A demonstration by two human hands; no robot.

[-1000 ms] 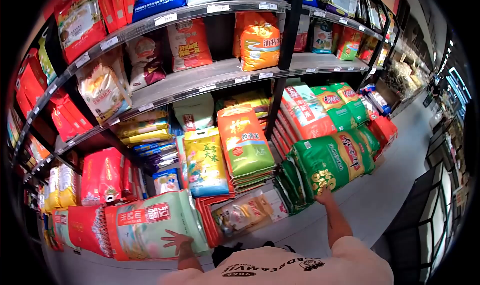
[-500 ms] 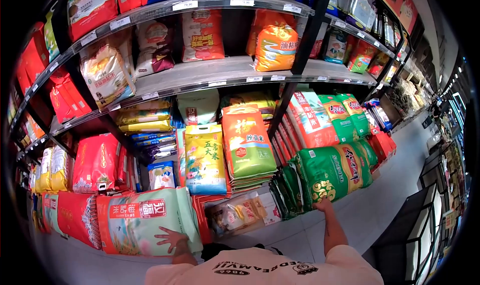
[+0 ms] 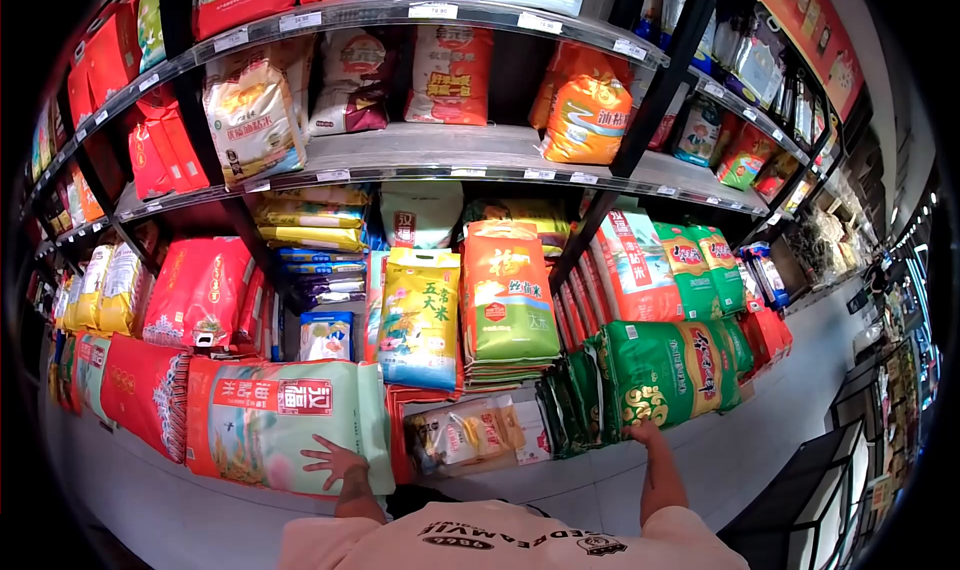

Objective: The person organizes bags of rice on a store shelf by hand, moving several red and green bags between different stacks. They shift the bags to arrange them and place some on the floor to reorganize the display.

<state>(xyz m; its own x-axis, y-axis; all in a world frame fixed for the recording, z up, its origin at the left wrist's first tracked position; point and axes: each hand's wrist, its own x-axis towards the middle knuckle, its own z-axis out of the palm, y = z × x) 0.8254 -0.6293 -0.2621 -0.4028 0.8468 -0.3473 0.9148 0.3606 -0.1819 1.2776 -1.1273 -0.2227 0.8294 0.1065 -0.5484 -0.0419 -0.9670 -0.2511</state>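
Note:
My left hand [image 3: 333,461] lies flat with spread fingers on the front of a large pale-green and red rice sack [image 3: 285,422] standing at the low left of the shelving. My right hand [image 3: 646,436] touches the lower edge of a big green rice sack [image 3: 665,370] lying on its side at the lower right; whether the fingers grip it I cannot tell. Between the two hands lies a clear-windowed bag of grain [image 3: 465,433] on the bottom ledge.
Tall shelving [image 3: 420,150] packed with rice bags fills the view: a yellow bag [image 3: 420,315], an orange-green bag [image 3: 508,295], red sacks [image 3: 195,290] at left. A grey floor aisle [image 3: 800,390] runs off to the right. More green stacked bags [image 3: 570,400] stand beside the right sack.
The view has tilted up and shifted right, so the shelves sit lower and further left in frame. Both hands stay on the same two sacks.

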